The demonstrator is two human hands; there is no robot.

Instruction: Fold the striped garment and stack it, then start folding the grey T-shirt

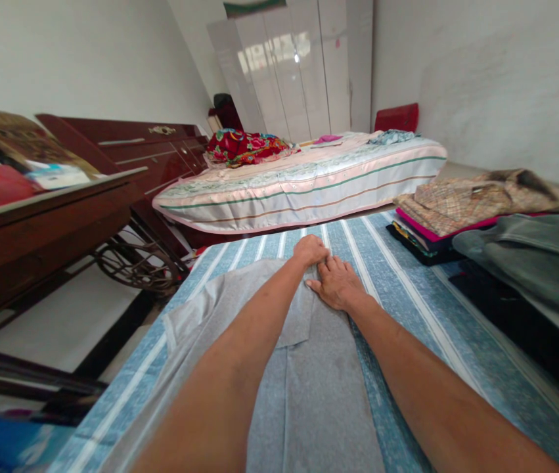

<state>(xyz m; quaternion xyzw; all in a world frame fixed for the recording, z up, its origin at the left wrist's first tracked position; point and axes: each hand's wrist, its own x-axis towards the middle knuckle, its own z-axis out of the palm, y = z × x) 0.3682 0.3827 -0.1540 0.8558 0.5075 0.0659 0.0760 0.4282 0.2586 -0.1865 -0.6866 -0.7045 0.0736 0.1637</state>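
A grey shirt (328, 394) lies spread on the blue striped bedsheet (422, 315), one part of it folded over the rest. At the shirt's far edge, my left hand (310, 250) is closed, its fingers pinching the cloth. Right beside it, my right hand (341, 284) rests flat on the folded part, fingers stretched out. The two hands nearly meet at the fingertips. My left forearm crosses over the shirt and hides some of it.
On the right are a stack of folded clothes (481, 200) and dark grey trousers (540, 246). Beyond stands a second bed (299, 203) with a red floral blanket (247, 146). A treadle sewing table (47, 230) stands at left, a white wardrobe (293, 79) at the back.
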